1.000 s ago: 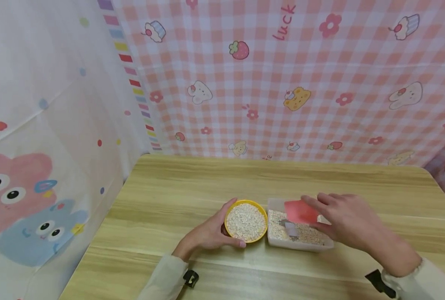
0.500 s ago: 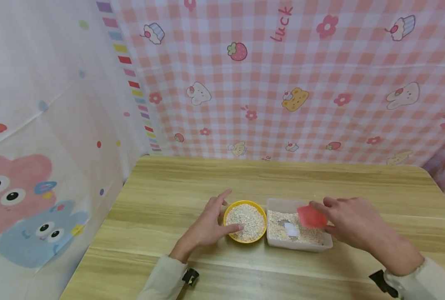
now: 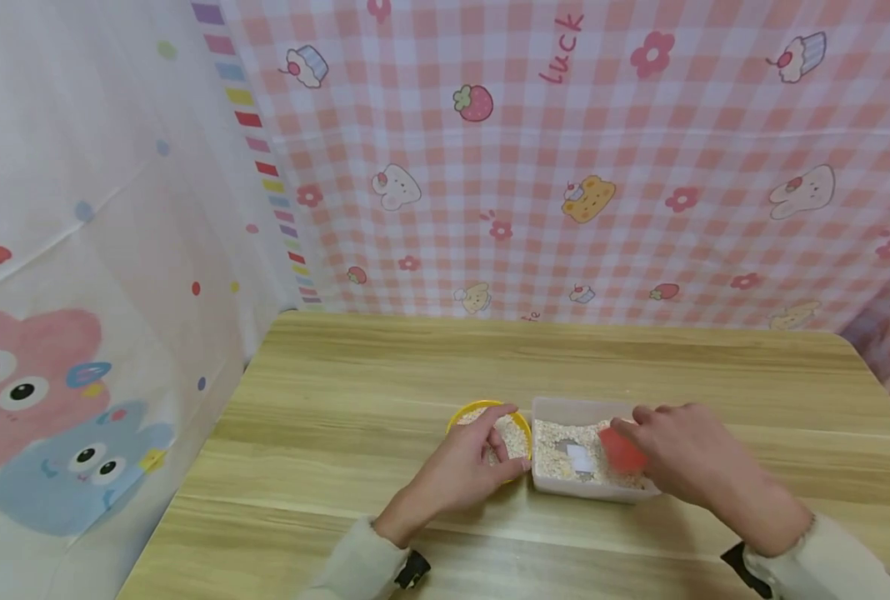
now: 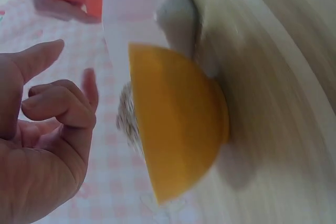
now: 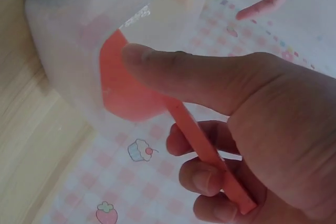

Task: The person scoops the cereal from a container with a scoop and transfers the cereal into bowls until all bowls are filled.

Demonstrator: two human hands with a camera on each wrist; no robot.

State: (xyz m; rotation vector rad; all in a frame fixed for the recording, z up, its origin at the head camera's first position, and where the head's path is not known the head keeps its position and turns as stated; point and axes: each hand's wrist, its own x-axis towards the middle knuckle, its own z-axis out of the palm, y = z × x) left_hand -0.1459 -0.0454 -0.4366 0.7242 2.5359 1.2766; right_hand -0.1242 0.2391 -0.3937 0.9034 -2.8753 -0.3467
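My right hand [image 3: 703,462] grips a red scoop [image 3: 623,452] by its handle; the scoop's head is down inside a translucent plastic box [image 3: 591,490]. In the right wrist view the thumb presses on the scoop near its head, with fingers wrapped round the handle. Rolled oats [image 3: 546,462] lie in the box, around a pale square patch. My left hand [image 3: 456,471] hovers over a yellow bowl [image 4: 176,124] heaped with oats [image 3: 516,435]. The left wrist view shows that hand holding nothing, fingers loosely bent and apart from the rim.
Bowl and box stand side by side on a wood-grain table [image 3: 355,375]. Behind it hangs a pink checked cloth [image 3: 430,133], with a white printed cloth [image 3: 137,250] on the left.
My left hand has let go of the bowl's side and moved right, over the bowl. The right hand has shifted the scoop rightwards and lower in the box.
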